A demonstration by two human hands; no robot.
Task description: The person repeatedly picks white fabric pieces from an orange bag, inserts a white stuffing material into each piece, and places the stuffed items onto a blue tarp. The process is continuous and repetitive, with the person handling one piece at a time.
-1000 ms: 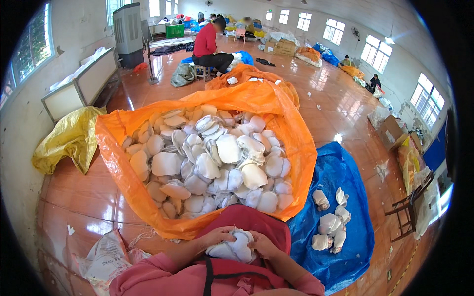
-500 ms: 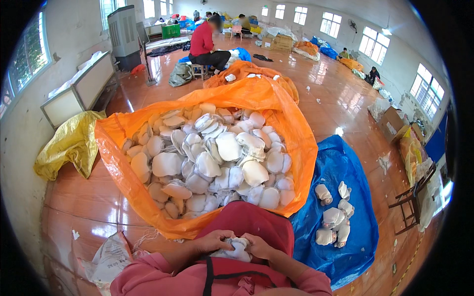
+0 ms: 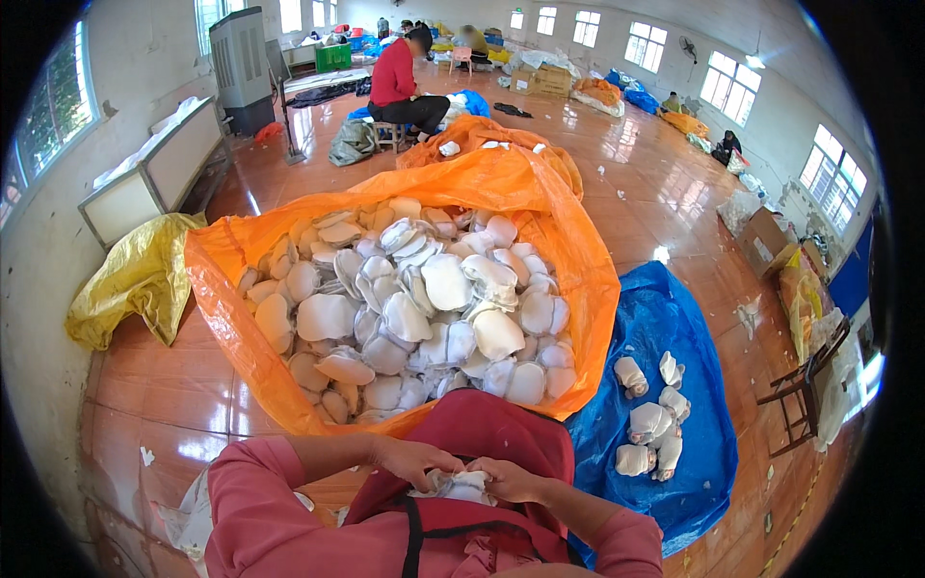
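Over my lap, my left hand (image 3: 420, 463) and my right hand (image 3: 508, 480) are both closed on a crumpled white fabric pad (image 3: 455, 487), one at each side. My fingers pinch its upper edge; the fingertips are partly hidden in its folds. Just beyond my knees, an open orange sack (image 3: 241, 349) holds a large heap of white rounded pads (image 3: 409, 318), many of them stacked against each other. On a blue sheet (image 3: 689, 337) to my right lie several bundled white pads (image 3: 650, 424).
A yellow sack (image 3: 145, 279) and a white panelled bench (image 3: 159, 169) stand at the left. Ahead, a person in a red top (image 3: 393, 77) sits on a stool beside another orange sack (image 3: 491, 140). A wooden chair (image 3: 805, 390) is at the right; cardboard boxes (image 3: 766, 241) stand behind it.
My left elbow has swung outward and up, turning my left forearm nearly level. My right forearm has shifted slightly right. Both hands still grip the pad, which looks more folded.
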